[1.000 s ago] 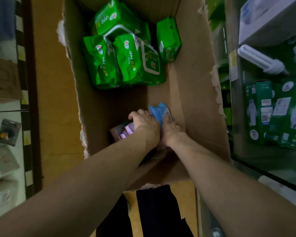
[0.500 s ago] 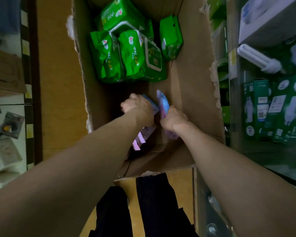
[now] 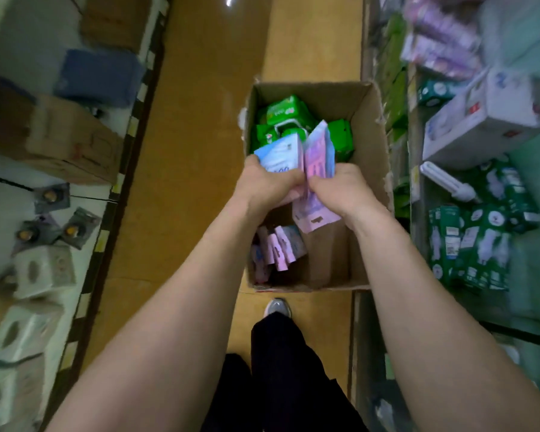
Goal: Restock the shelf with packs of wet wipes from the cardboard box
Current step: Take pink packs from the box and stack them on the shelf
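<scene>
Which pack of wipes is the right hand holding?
The pink pack, gripped by the right hand above the cardboard box. The blue pack beside it is in the left hand, and the green packs lie at the box's far end.

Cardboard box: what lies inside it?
Green packs lie at the far end of the cardboard box, pink and blue packs at the near end. The left hand, the right hand and the held packs cover its middle.
</scene>
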{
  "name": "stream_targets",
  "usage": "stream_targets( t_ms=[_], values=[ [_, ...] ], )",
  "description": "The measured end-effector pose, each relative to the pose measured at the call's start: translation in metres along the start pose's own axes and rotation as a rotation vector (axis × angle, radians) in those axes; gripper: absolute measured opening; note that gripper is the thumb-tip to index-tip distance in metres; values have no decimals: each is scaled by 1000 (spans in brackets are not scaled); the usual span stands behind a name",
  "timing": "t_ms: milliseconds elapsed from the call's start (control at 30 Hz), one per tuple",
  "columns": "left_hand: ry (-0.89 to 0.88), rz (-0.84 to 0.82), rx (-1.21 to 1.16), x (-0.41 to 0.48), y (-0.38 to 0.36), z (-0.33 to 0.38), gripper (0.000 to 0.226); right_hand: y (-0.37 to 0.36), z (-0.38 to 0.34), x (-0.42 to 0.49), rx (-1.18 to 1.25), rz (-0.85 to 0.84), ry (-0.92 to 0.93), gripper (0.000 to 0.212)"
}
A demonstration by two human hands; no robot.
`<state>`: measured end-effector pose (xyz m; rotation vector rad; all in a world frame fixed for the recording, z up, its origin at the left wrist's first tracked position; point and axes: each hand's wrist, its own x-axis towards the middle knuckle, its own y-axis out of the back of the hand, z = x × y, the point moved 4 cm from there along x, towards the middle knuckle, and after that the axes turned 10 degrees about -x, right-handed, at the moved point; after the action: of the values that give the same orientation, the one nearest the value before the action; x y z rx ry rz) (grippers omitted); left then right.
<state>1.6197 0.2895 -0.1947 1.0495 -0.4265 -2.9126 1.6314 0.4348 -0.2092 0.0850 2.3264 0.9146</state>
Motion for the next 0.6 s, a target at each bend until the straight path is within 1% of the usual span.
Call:
stream_targets(
  t_ms=[67,167,200,267,367,467,533,600],
  values=[
    [-35,108,-194,-24,41,11,63,-1,-43,-29,28,24,100,31],
    [-114,279,-392,-63,109,19,77,-13,-105,-78,63,27,233,37],
    [-138,332,-445,-75,132,18,77,-20,-124,-95,76,19,277,37],
    [-137,416,-564,-94,179,10,59,-37,-160,-128,74,3,377,34],
    [-118,530,-721,-127,247,-7,37,-66,-211,-180,36,-40,536,22],
    [-201,670,-796,-167,314,-19,8,-96,-258,-233,-18,-65,690,19],
    [-305,793,-817,-196,360,-29,12,-119,-288,-270,-84,-62,799,22],
    [-401,945,-786,-228,405,-41,14,-143,-314,-306,-118,-60,891,26]
  ],
)
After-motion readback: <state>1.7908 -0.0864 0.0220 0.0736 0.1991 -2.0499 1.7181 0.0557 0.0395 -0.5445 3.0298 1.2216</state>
